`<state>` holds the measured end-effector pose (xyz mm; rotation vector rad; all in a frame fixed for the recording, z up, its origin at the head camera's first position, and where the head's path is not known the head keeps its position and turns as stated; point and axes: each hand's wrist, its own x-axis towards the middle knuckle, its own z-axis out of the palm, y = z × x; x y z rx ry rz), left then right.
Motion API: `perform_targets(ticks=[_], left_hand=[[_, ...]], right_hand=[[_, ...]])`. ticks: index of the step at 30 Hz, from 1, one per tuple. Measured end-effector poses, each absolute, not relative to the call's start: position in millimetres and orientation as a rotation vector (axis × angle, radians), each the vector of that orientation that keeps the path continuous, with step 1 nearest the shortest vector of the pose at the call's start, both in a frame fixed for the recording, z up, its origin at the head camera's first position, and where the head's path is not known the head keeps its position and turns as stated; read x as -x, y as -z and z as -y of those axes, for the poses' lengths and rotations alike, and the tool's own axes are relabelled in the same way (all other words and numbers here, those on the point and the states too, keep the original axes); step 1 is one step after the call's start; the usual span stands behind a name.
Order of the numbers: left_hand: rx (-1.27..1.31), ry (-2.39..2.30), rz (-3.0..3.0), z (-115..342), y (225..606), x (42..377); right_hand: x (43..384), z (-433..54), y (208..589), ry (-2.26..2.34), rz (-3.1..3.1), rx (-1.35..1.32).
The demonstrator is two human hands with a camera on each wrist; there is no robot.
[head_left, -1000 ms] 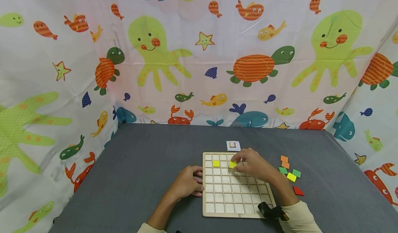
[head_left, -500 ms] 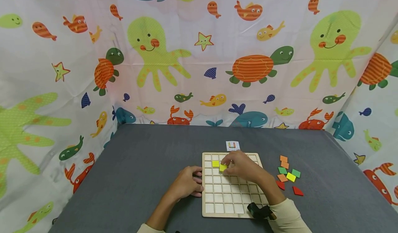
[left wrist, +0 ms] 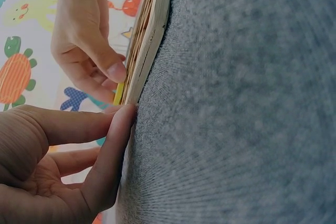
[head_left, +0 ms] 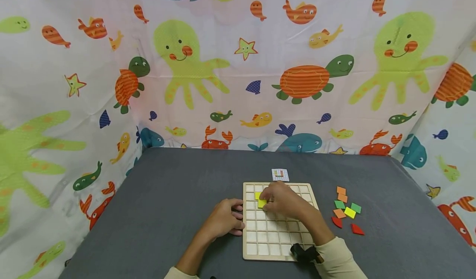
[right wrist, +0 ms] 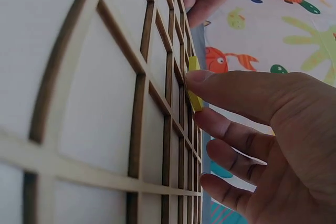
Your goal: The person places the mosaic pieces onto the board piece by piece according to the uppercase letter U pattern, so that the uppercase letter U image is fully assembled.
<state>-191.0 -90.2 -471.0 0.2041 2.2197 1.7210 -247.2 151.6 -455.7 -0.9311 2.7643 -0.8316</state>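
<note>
A square wooden grid board with pale cells lies on the grey tabletop. My left hand holds it by the left edge; in the left wrist view the thumb and a finger come together at that edge. Above the upper left cells, my right hand pinches a yellow square tile between thumb and fingers. In the right wrist view, the held tile is tilted at the grid ribs, thumb on its face. Another yellow tile sits in a second-row cell just behind it, partly covered by the right hand.
Right of the board lie loose tiles: orange squares, green squares, a yellow one and red quarter-round pieces. A small printed pattern card lies behind the board. A sea-animal curtain surrounds the table.
My right hand has carried its yellow tile leftward across the board, from two cells right of the placed yellow tile to just in front of it. The left hand has stayed at the edge.
</note>
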Motion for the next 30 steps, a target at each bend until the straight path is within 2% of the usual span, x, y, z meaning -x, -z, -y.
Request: perform_targets(ticks=[15,30], left_hand=[[-0.209,-1.727,-2.212,90.7,471.4,190.9],[-0.216,-1.741,-2.212,90.4,472.8,190.7]], right_hand=[[243.3,-150.9,452.8,0.823,-2.766,0.854],[244.7,-146.3,454.6,0.851,-2.743,0.895]])
